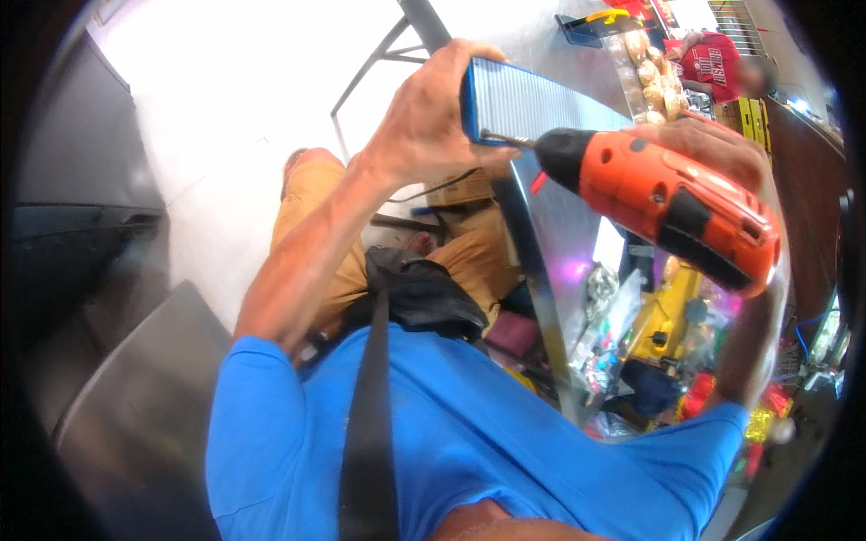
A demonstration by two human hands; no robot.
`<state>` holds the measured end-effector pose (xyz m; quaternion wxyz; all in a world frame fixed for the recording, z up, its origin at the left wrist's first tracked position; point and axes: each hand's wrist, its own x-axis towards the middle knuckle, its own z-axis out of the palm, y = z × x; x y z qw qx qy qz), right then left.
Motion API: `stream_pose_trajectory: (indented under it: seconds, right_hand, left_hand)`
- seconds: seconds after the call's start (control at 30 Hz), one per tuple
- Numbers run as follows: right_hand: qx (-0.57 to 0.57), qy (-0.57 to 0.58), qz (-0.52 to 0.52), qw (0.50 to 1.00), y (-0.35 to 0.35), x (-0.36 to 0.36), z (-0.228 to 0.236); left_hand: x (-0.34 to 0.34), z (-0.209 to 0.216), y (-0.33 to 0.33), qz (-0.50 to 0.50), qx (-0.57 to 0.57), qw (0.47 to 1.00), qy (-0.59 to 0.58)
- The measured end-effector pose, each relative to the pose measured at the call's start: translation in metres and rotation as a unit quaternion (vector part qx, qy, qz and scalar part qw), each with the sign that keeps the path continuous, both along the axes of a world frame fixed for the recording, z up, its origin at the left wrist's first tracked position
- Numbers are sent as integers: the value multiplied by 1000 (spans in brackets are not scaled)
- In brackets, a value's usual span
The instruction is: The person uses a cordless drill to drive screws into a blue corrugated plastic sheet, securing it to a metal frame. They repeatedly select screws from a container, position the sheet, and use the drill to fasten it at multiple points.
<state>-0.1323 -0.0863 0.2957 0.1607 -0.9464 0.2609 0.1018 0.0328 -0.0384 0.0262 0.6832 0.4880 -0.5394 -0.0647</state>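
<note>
My left hand (437, 113) is closed around the near end of a long, flat, blue-edged piece with a ribbed pale top (541, 95). What the piece is, I cannot tell. An orange and black power drill (663, 185) is gripped in my right hand (717, 149), its handle mostly hidden. The drill lies nearly level, its black chuck pointing left. A thin metal bit (505, 139) reaches from it to the piece's near corner, close to my left fingers. Whether the tip touches or has entered the piece, I cannot tell.
A metal-topped table (564, 261) runs along my right. Loose clutter and a yellow tool-like object (666, 311) cover its near part. Farther off, a person in a red shirt (711, 65) is near bagged round goods (651, 77). A grey chair back (144, 397) stands at lower left.
</note>
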Motion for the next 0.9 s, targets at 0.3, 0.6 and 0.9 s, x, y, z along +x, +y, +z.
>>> stream_pose_trajectory:
  seconds: [0.3, 0.6, 0.9]
  right_hand:
    - [20, -210, -258, 943, 0, -118, -16]
    - [-17, -184, -341, 922, -9, -189, -109]
    - [-102, -126, -304, 939, -21, -199, -173]
  left_hand:
    - [8, 2, -9, -15, 84, 995, 46]
    - [14, 7, -17, -41, 103, 985, 135]
    - [19, 6, -13, -34, 135, 982, 130]
